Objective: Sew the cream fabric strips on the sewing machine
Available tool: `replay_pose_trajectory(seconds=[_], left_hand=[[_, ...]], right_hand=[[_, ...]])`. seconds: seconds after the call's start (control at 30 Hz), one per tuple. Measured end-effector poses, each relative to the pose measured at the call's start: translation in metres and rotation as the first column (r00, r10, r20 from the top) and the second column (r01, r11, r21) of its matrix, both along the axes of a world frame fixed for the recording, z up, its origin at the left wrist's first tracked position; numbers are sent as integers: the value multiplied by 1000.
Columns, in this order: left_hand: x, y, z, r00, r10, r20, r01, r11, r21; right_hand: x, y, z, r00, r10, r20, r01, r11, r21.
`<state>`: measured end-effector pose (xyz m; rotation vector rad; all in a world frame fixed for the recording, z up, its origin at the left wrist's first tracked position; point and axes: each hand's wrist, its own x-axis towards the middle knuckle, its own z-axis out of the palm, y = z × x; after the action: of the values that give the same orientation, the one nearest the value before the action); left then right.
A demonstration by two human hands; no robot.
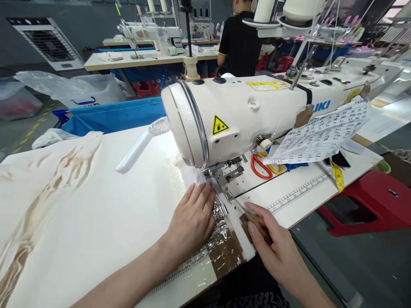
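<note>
Beneath the head of a white sewing machine (237, 119), my left hand (194, 214) lies flat with its fingers stretched toward the needle area, pressing on white fabric (191, 174). My right hand (272, 239), at the table's front edge, is closed around a slim tool with a brown handle (257, 222); its thin metal tip points toward the machine's metal guide (228, 196). A white strip (240, 233) runs from the machine to the table edge between my hands. Brown tape (224, 252) covers the table edge beside it.
Orange-handled scissors (260, 167) lie right of the needle area, near a handwritten paper (321, 132) and a yellow tape measure (337, 176). Cream fabric (48, 188) covers the left of the table. A red stool (375, 201) stands right. A person (240, 42) sits behind.
</note>
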<state>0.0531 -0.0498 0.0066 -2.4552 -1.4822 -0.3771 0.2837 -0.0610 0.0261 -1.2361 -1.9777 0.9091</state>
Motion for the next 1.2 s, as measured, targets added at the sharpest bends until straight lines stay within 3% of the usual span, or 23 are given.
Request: replay_pose_trajectory(seconds=[0.17,0.3,0.5,0.93,1.2], left_hand=[[-2,6,1,999,43,31,-42,998,-40],[-4,12,2,993,69,93,-63,996,-63],[-8,16,1,989,14,148,-11,1000,-23],[-8,18,1,985,22,173,-16,999,-32],[-18,24,-2,975,40,221,-30,998,-47]], right_hand=[[-15,4,-4,993,103,-51,-93,983,159],[-34,15,-10,976,215,25,-212,926,314],[-55,25,-13,942,75,328,-250,809,532],[-62,22,-13,853,-62,517,-276,788,550],[-76,19,-11,736,-152,659,-275,822,498]])
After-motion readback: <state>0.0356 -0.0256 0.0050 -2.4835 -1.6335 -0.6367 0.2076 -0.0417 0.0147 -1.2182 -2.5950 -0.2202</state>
